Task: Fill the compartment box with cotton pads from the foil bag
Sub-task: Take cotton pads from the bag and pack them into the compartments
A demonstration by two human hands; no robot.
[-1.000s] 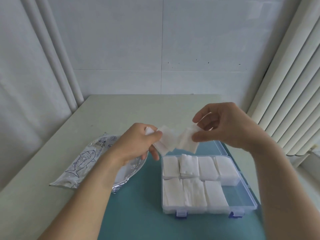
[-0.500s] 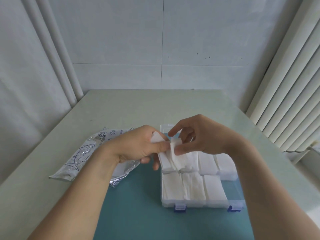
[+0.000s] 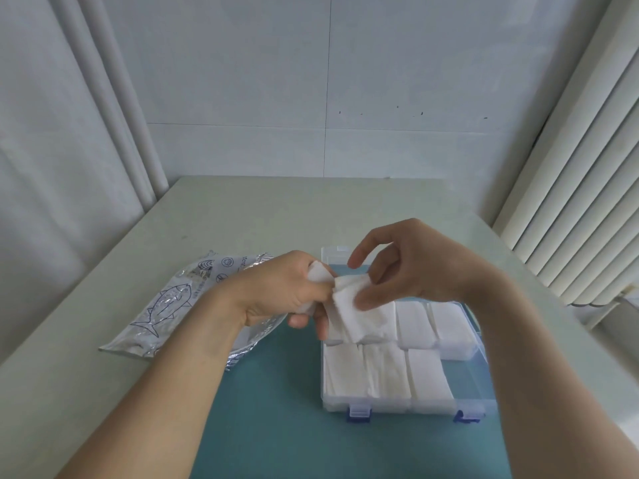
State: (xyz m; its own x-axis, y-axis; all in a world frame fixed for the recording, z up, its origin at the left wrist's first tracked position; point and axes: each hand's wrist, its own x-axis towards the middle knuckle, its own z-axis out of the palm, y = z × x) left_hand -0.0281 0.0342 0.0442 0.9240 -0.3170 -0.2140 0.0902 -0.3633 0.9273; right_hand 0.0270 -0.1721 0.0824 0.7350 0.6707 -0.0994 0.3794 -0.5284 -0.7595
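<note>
Both hands have been lowered; a pad (image 3: 349, 299), pinched by left hand (image 3: 283, 292) and right hand (image 3: 408, 267), is held above the box (image 3: 480, 385), whose empty cell lies at 4 o'clock.

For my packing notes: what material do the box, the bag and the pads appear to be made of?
Compartment box: seemingly clear rigid plastic, as the teal mat shows through its walls; blue latches at the front.
Foil bag: probably metallised film, silvery, crinkled and shiny, with a printed fish.
Cotton pads: likely soft cotton, matte white, bending where both hands pinch them.
</note>
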